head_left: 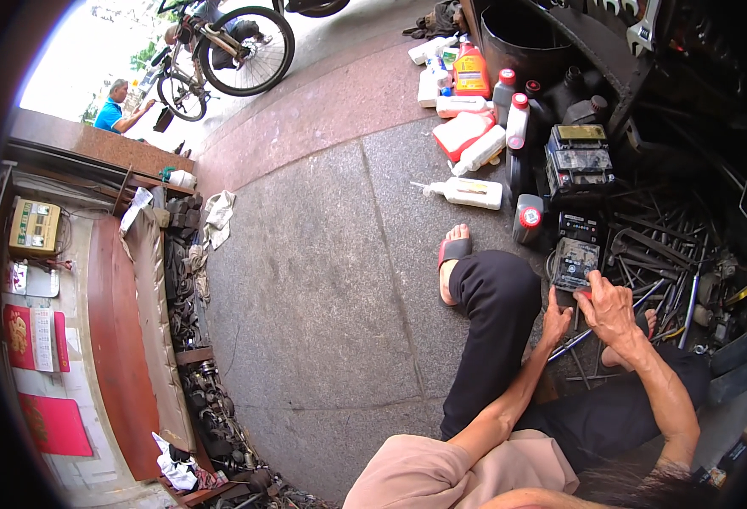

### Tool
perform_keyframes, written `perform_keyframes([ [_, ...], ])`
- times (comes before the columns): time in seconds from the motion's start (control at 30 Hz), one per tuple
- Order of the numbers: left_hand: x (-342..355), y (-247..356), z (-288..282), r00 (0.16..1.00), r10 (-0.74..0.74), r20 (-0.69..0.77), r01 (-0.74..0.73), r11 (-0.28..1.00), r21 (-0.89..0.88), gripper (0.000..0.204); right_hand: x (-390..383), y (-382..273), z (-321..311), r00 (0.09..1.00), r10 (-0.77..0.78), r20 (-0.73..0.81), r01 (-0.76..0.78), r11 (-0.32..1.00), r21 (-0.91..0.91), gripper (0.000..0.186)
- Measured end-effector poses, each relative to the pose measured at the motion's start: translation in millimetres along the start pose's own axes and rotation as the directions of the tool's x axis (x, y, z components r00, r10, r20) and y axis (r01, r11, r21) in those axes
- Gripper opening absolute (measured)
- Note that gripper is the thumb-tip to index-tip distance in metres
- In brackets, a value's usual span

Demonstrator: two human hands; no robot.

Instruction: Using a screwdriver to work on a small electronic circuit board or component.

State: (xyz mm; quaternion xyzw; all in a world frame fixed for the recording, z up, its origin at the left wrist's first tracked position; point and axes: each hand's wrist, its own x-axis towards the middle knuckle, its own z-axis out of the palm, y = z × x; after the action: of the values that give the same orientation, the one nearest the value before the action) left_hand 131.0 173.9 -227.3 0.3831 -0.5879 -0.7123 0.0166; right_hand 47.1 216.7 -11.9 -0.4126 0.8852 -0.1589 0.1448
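Observation:
A small dark battery (575, 265) with a worn grey label sits in front of me, next to a similar black battery (578, 226). My right hand (609, 314) is at its near edge, fingers curled round a small red thing (585, 294) that they mostly cover. Beside it, my left hand (557, 321) points its index finger up at the battery's near left corner. Its thumb stands apart from that finger, and I see nothing in this hand. Whether the left fingertip touches the battery cannot be made out.
Beyond the batteries are a larger battery (579, 159), a grey bottle (528, 218), a white squeeze bottle (473, 192) and an orange jug (471, 71). Metal rods and tools (658, 246) lie heaped at right. Parts (188, 280) line the left wall; a bicycle (221, 55) stands far off.

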Motion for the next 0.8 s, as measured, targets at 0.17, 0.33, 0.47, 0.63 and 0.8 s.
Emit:
perform_keyframes([
  [0.17, -1, 1, 2, 1.000, 0.016, -0.008, -0.016, 1.000, -0.015, 0.082, 1, -8, -12, 0.986, -0.119, -0.113, 0.119, 0.993, -0.005, 0.028],
  [0.33, 2, -3, 2, 1.000, 0.019, -0.008, -0.019, 1.000, 0.003, 0.081, 0, -9, -7, 0.982, -0.162, -0.101, 0.163, 0.987, 0.009, 0.026],
  [0.47, 3, -7, 2, 1.000, 0.028, -0.003, -0.028, 0.999, -0.020, 0.081, 1, -2, -5, 0.991, -0.121, -0.051, 0.121, 0.993, -0.019, 0.022],
  [0.63, 2, -6, 5, 1.000, -0.023, 0.012, 0.023, 1.000, -0.001, 0.082, 0, -8, -12, 0.992, -0.093, -0.084, 0.092, 0.996, -0.012, 0.028],
  [0.8, 3, -11, 6, 0.994, 0.097, -0.057, -0.097, 0.995, -0.006, 0.081, 1, -13, -15, 0.987, -0.140, -0.074, 0.145, 0.988, 0.057, 0.031],
])
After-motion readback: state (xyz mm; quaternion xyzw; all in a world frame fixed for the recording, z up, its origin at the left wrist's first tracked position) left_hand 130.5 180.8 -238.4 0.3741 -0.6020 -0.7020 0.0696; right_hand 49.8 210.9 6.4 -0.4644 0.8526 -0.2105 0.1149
